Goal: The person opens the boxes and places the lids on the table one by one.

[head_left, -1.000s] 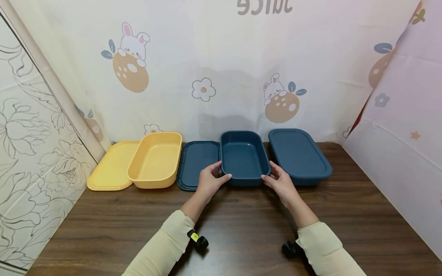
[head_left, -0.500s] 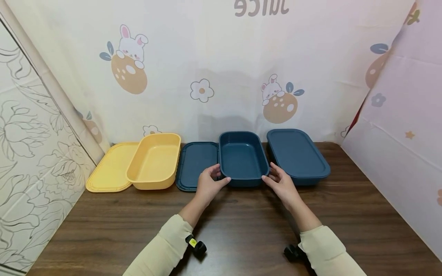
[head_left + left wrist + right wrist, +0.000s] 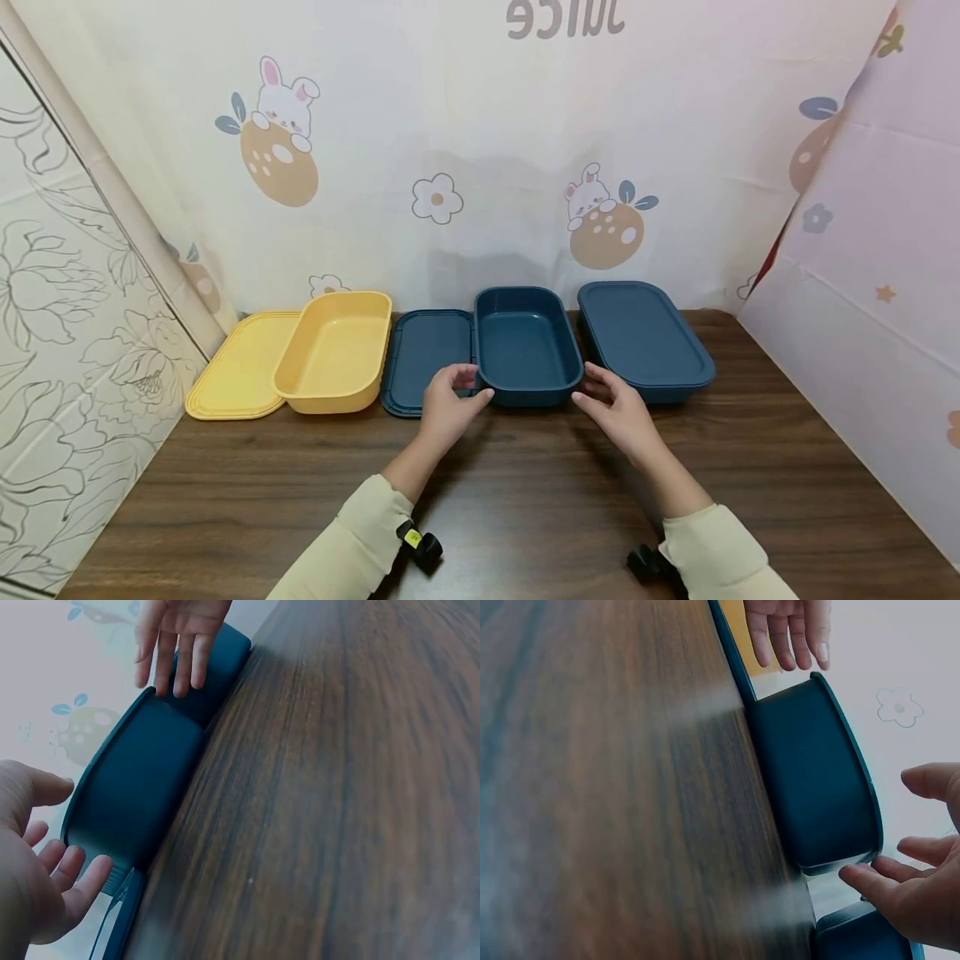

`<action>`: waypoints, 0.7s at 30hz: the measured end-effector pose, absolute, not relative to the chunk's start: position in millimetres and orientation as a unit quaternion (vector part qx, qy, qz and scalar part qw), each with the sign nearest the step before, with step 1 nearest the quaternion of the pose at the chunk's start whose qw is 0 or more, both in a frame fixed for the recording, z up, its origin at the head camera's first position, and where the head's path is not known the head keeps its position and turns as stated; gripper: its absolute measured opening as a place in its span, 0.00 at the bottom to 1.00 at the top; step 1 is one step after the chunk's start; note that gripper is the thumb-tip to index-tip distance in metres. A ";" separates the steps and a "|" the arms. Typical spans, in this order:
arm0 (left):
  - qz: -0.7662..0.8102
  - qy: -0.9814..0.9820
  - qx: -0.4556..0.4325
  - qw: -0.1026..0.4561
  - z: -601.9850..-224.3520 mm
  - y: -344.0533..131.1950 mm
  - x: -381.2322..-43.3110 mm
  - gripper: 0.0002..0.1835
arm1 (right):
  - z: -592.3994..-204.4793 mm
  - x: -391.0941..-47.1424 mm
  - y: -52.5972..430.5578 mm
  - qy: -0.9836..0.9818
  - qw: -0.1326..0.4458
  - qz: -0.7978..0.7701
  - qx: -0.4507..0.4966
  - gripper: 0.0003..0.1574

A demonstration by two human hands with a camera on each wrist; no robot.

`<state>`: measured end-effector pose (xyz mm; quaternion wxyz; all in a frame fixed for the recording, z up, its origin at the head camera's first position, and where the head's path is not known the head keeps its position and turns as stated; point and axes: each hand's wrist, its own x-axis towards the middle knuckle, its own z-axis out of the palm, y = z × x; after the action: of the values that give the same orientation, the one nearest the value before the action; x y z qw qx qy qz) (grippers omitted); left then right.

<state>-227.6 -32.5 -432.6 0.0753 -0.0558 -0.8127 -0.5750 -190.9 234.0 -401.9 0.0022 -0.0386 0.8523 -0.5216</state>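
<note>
An uncovered dark blue rectangular food container (image 3: 527, 346) stands on the table, its inside bare. My left hand (image 3: 447, 410) is at its near left corner, thumb and fingers spread apart. On the other side, my right hand (image 3: 618, 417) is at the near right corner with thumb and fingers parted. Both wrist views show gaps between the thumbs and the container wall (image 3: 817, 780), and neither hand grips it. A flat dark blue lid (image 3: 427, 354) lies directly left of the container. To its right is a second dark blue container with its lid on (image 3: 647, 337).
Farther left sits an open yellow container (image 3: 335, 350), with a yellow lid (image 3: 242, 367) lying beside it, partly overlapped by it in this view. All these stand in a row along the back of the brown wooden table (image 3: 517, 500), against a printed curtain (image 3: 495, 125).
Both hands have let go of the blue container and drawn slightly back and apart. The container stays in its place in the row; the head view has shifted a little.
</note>
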 end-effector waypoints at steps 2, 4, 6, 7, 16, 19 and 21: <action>-0.568 -0.815 -0.069 0.087 -431.9 -34.0 -225.6 0.17 | -401.5 -189.2 235.8 0.854 -0.001 -0.519 -0.048 0.41; -0.560 -0.819 -0.082 0.094 -429.8 -34.9 -222.1 0.14 | -401.2 -187.0 238.2 0.854 -0.002 -0.517 -0.055 0.40; -0.553 -0.822 -0.090 0.097 -427.3 -35.5 -218.7 0.12 | -402.5 -185.7 240.7 0.855 -0.002 -0.514 -0.062 0.39; -0.552 -0.823 -0.092 0.098 -426.2 -35.8 -217.1 0.12 | -403.2 -185.1 241.7 0.855 -0.002 -0.514 -0.065 0.39; -0.544 -0.825 -0.113 0.104 -427.5 -36.6 -210.9 0.10 | -406.3 -177.2 245.9 0.854 -0.009 -0.514 -0.073 0.39; -0.544 -0.825 -0.121 0.099 -426.6 -36.1 -207.7 0.08 | -405.6 -174.2 246.0 0.856 -0.012 -0.511 -0.073 0.39; -0.545 -0.823 -0.130 0.097 -426.1 -35.2 -205.4 0.06 | -405.1 -172.4 246.4 0.857 -0.017 -0.510 -0.074 0.38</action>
<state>-205.4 -35.2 -426.1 0.0971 -0.1299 -0.8227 -0.5449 -172.4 246.4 -405.1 -0.0165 -0.0740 0.8569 -0.5099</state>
